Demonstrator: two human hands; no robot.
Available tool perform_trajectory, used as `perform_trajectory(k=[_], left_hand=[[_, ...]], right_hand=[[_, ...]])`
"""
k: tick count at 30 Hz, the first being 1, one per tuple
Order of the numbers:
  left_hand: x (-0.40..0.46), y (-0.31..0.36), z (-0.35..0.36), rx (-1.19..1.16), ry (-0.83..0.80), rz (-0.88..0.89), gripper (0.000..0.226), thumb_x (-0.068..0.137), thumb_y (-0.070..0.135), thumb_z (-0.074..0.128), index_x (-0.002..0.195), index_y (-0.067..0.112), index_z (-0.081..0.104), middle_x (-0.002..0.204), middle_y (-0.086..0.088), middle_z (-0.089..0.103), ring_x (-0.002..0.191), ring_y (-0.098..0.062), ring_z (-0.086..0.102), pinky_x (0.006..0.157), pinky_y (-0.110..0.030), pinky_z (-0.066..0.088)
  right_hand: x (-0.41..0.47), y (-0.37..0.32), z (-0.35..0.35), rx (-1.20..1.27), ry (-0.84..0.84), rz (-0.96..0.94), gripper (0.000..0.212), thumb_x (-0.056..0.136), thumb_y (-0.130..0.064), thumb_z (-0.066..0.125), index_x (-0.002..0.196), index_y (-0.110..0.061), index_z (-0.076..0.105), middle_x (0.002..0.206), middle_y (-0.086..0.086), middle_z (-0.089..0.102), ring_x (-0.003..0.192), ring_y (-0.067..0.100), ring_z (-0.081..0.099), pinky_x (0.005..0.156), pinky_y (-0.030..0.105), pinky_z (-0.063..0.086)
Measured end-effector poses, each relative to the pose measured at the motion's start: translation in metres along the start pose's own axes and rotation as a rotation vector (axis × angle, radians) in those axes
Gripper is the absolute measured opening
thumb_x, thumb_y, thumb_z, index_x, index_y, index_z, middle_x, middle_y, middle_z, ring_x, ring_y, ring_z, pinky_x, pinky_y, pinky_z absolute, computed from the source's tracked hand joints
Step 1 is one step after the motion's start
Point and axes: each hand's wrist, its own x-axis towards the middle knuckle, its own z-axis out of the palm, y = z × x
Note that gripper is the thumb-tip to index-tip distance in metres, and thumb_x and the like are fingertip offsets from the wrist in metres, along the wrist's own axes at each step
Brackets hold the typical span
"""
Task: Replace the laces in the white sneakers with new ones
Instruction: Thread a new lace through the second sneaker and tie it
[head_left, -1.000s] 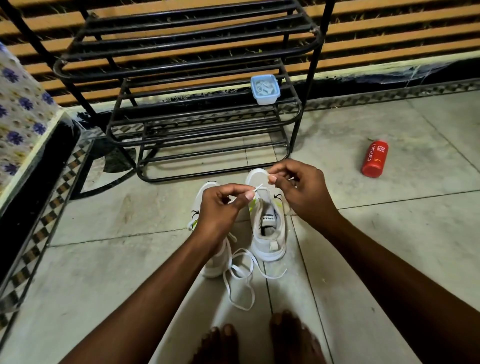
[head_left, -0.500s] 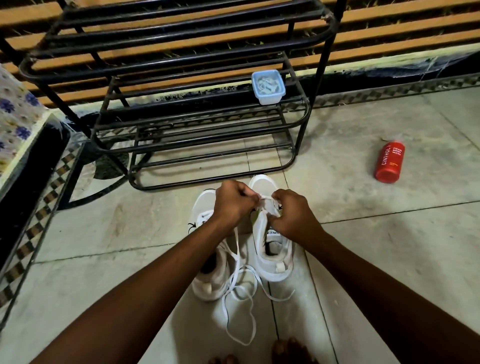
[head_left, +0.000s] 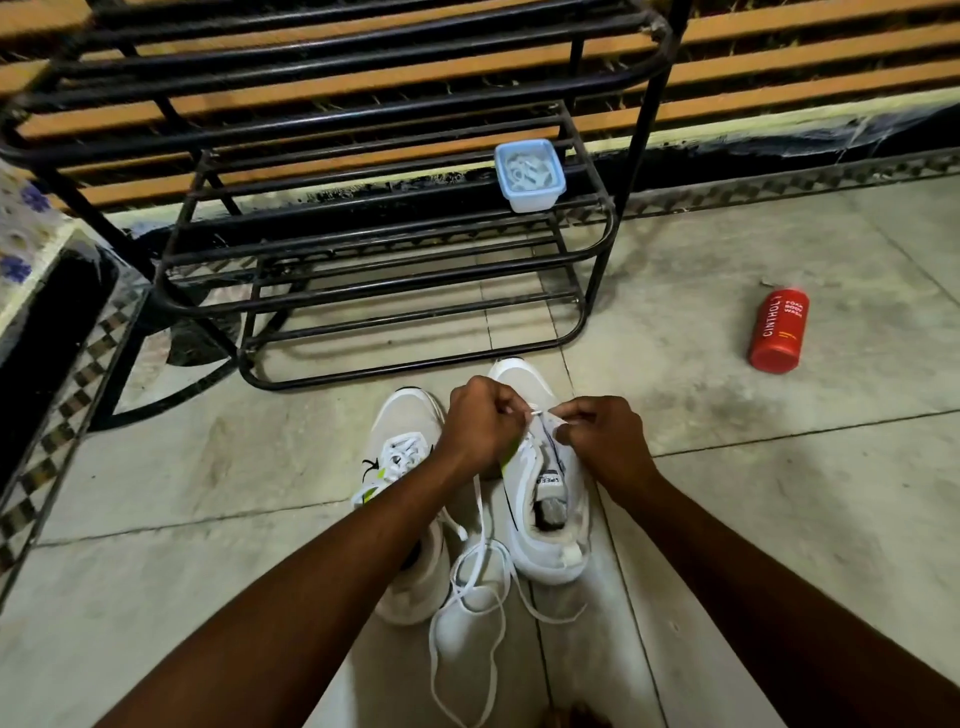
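Spanning the back of the scene, a black metal shoe rack (head_left: 363, 208) stands on the tiled floor (head_left: 779, 493), with a small blue container (head_left: 529, 175) of white bits resting on the right end of a middle shelf. Both forearms reach forward from the bottom corners and meet over the pair of white sneakers (head_left: 540, 499) just in front of the rack. The right sneaker is partly unlaced, its tongue exposed; the left sneaker (head_left: 405, 457), just beside it, has lacing across the front and is partly covered by the left forearm. A red bottle (head_left: 778, 330) lies on its side on the floor, well apart to the right. The left hand (head_left: 483, 423) is curled into a loose fist above the right sneaker's toe end, fingertips pinching the white lace (head_left: 480, 561). The right hand (head_left: 597, 434), knuckles up, pinches the lace near its tip too, almost touching the left. From the left hand the lace drops between the sneakers and loops loosely on the floor behind their heels.
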Motion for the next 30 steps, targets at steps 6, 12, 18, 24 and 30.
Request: perform_trajectory(k=[6,12,18,24,30], left_hand=[[0.005,0.002,0.006,0.084,-0.044,-0.037,0.019,0.087,0.005,0.064,0.082,0.013,0.081,0.088,-0.004,0.077,0.101,-0.021,0.068,0.092,-0.036,0.058],[0.008,-0.002,0.012,0.145,-0.050,-0.024,0.018,0.088,0.010,0.064,0.083,0.018,0.079,0.094,-0.005,0.074,0.100,-0.020,0.068,0.089,-0.036,0.059],[0.005,0.003,0.019,0.189,-0.032,0.005,0.022,0.091,0.010,0.060,0.086,0.017,0.079,0.093,-0.008,0.074,0.086,-0.022,0.070,0.083,-0.038,0.060],[-0.001,0.011,0.022,0.290,-0.016,0.072,0.021,0.091,0.005,0.061,0.096,0.013,0.079,0.102,-0.009,0.075,0.094,-0.028,0.070,0.085,-0.041,0.059],[0.000,0.013,0.022,0.372,-0.043,0.046,0.020,0.089,0.012,0.061,0.099,0.017,0.078,0.104,-0.012,0.073,0.097,-0.033,0.069,0.086,-0.042,0.058]], right_hand=[[-0.001,0.004,-0.004,0.166,-0.024,0.059,0.026,0.068,-0.007,0.076,0.087,-0.023,0.082,0.084,-0.009,0.078,0.088,0.012,0.073,0.093,0.039,0.057],[0.001,0.005,-0.004,0.162,-0.044,0.056,0.022,0.068,-0.009,0.076,0.083,-0.025,0.080,0.080,-0.010,0.077,0.086,0.012,0.073,0.091,0.038,0.058],[0.002,0.007,-0.003,0.149,-0.070,0.039,0.022,0.069,-0.007,0.074,0.082,-0.024,0.079,0.077,-0.010,0.077,0.080,0.007,0.074,0.088,0.037,0.059],[0.004,0.011,-0.001,0.160,-0.069,0.029,0.024,0.071,-0.004,0.077,0.089,-0.019,0.080,0.081,-0.006,0.078,0.081,0.009,0.074,0.088,0.035,0.058],[0.006,0.010,-0.001,0.161,-0.086,0.010,0.026,0.074,0.003,0.076,0.097,-0.009,0.078,0.087,0.003,0.077,0.083,0.014,0.073,0.082,0.028,0.057]])
